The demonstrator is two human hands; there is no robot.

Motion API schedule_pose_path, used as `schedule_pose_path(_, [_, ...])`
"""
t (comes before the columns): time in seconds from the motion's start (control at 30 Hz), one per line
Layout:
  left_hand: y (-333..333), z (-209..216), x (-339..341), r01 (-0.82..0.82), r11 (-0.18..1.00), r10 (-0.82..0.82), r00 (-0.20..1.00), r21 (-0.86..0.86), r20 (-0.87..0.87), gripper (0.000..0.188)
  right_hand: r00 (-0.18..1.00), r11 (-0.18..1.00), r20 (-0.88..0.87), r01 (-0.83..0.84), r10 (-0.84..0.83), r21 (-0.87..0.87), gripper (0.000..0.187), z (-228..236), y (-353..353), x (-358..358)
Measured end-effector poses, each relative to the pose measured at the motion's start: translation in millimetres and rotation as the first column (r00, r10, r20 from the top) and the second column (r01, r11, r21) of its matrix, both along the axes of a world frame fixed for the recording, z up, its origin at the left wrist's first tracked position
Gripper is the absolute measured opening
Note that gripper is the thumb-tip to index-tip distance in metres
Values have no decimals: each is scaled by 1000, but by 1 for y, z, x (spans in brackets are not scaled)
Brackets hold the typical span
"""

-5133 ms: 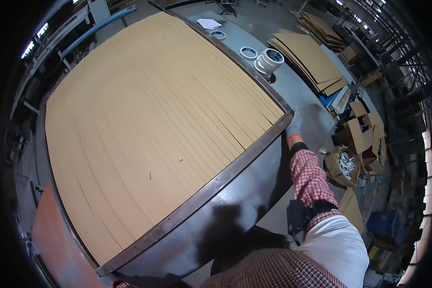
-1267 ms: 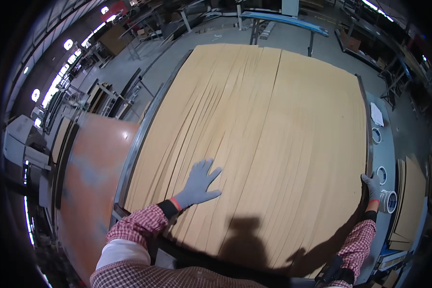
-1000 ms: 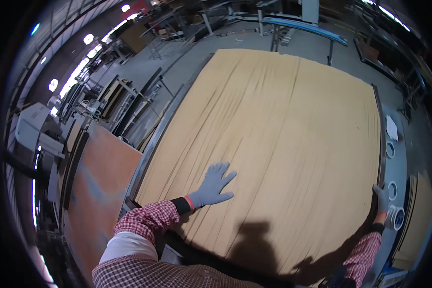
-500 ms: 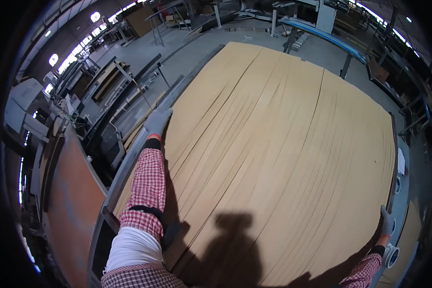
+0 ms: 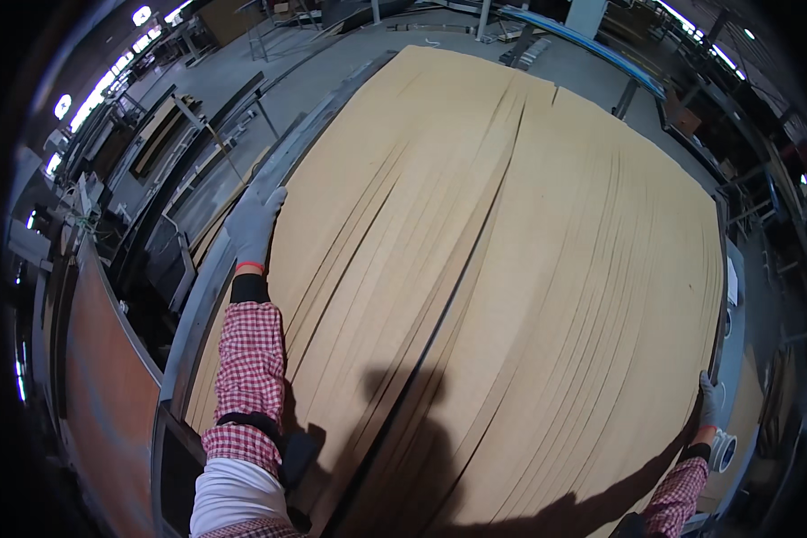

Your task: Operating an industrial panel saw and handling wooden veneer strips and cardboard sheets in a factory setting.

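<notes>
Long tan strips that look like wood veneer (image 5: 565, 296) lie side by side over a wide bed, with thin splits between them. One dark gap runs from the near edge up toward the far end. My left hand (image 5: 255, 224), in a grey glove, lies flat with fingers stretched out at the left edge of the strips, over the metal side rail (image 5: 208, 291). At the right edge my right hand (image 5: 708, 402), gloved the same way, rests with its fingers pointing away along the border; part of it is hard to make out.
A reddish-brown curved panel (image 5: 108, 359) stands left of the bed. White round fittings (image 5: 723, 451) sit beside my right wrist. Racks of long bars (image 5: 166, 143) stand at the far left, and a blue-topped beam (image 5: 583, 49) crosses beyond the far end.
The dark gap between the middle strips is wider now, and strips near it have shifted. Both hands stay at the side edges while the whole view has moved a little.
</notes>
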State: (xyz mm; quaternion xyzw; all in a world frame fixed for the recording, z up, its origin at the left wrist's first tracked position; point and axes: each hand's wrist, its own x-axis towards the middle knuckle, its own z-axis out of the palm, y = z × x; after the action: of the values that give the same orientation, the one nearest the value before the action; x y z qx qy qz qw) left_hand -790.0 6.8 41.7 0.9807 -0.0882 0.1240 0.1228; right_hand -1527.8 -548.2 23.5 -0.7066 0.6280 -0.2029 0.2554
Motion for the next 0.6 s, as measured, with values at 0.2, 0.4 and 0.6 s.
schedule_pose_path(0.2, [15,0,5,92,995,-90,994,29,-65,62,987,991,95,-128,130,-37,48,-7,-3,-3])
schedule_pose_path(0.4, [53,75,-134,684,701,-662,730,-203,170,55,895,897,-410,-317,175,-308,68,-11,46,-44])
schedule_pose_path(0.6, [451,21,-196,-209,912,25,887,352,461,52,965,965,-262,-48,-22,-259,52,65,281,-155])
